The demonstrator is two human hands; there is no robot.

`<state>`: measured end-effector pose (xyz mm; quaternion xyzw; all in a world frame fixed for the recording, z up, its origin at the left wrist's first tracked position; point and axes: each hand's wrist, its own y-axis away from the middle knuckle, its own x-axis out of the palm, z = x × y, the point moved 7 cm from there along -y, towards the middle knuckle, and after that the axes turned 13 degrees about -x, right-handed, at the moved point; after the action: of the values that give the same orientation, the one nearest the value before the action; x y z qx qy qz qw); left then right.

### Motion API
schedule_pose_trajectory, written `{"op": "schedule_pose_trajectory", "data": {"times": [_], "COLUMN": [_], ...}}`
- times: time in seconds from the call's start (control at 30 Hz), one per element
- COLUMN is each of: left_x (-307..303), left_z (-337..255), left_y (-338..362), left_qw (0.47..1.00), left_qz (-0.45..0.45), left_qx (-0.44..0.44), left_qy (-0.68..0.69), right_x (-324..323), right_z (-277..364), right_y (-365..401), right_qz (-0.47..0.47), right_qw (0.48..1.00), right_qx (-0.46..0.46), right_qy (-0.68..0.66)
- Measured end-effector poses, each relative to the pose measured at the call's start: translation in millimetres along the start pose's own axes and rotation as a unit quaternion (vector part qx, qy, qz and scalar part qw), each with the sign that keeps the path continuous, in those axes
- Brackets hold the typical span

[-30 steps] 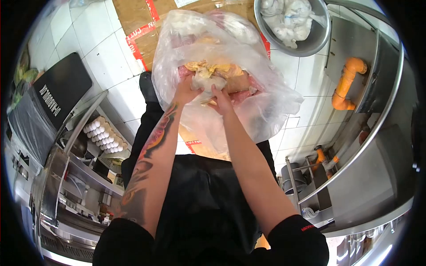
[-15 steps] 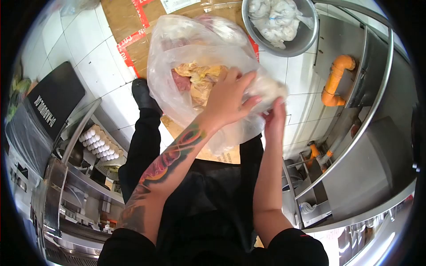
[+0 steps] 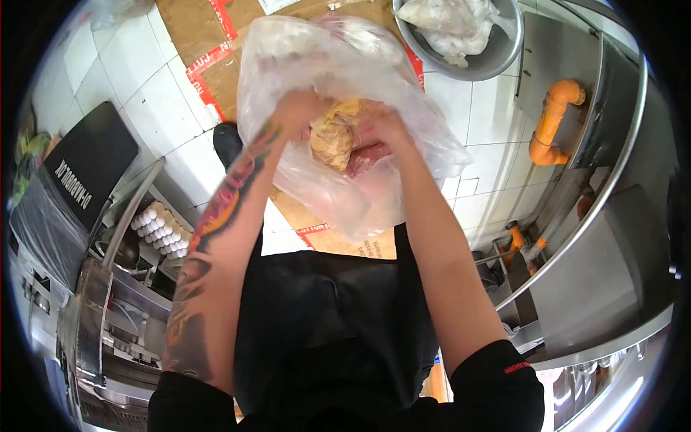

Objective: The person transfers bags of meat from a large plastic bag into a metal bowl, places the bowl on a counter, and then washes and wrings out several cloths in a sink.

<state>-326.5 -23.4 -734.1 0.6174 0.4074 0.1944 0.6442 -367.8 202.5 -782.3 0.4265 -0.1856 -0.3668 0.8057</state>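
Observation:
A large clear plastic bag [image 3: 360, 209] stands with its mouth spread, and inside lies a lump of raw meat with yellow fat [image 3: 332, 140]. Darker red meat [image 3: 368, 158] shows just below and to its right. My left hand [image 3: 301, 108] reaches into the bag at the lump's upper left, its fingers blurred and partly hidden. From the other side my right hand [image 3: 385, 128] comes in, fingertips right at the lump's right edge, smeared by motion.
Flattened cardboard [image 3: 194, 29] with red tape lies under the bag on white tiles [image 3: 147, 86]. A grey basin [image 3: 497, 65] holds a pale plastic-wrapped bundle [image 3: 453, 25]. Egg trays [image 3: 162, 229] sit on the left; an orange pipe [image 3: 554, 119] and metal rail [image 3: 633, 144] are at right.
Both hands have left the bag's right side, where they held a pale plastic bundle, and are now inside its mouth around the meat. The basin's contents look different, with a smoother pale bundle on top.

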Motion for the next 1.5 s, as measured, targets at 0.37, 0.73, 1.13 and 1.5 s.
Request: {"op": "schedule_pose_trajectory", "data": {"times": [0.37, 0.73, 1.13, 1.5], "left_x": [-121.7, -158.0, -144.1, -133.2], "left_z": [-63.9, 83.1, -9.3, 31.4], "left_y": [5.2, -12.8, -20.2, -19.2], "left_qw": [0.845, 0.937, 0.927, 0.956], "left_qz": [-0.384, -0.302, -0.31, -0.252], "left_qx": [0.371, 0.064, 0.173, 0.001], "left_qy": [0.021, -0.163, -0.12, -0.15], "right_x": [-33.0, -53.9, -14.3, -30.9], "right_z": [90.5, -18.4, 15.2, 9.5], "right_y": [-7.9, -77.8, -37.7, 54.1], "right_qz": [-0.154, -0.257, -0.176, -0.118], "right_qw": [0.85, 0.883, 0.967, 0.953], "right_qx": [-0.265, -0.125, -0.117, -0.101], "right_qy": [0.429, 0.373, -0.14, -0.261]}}
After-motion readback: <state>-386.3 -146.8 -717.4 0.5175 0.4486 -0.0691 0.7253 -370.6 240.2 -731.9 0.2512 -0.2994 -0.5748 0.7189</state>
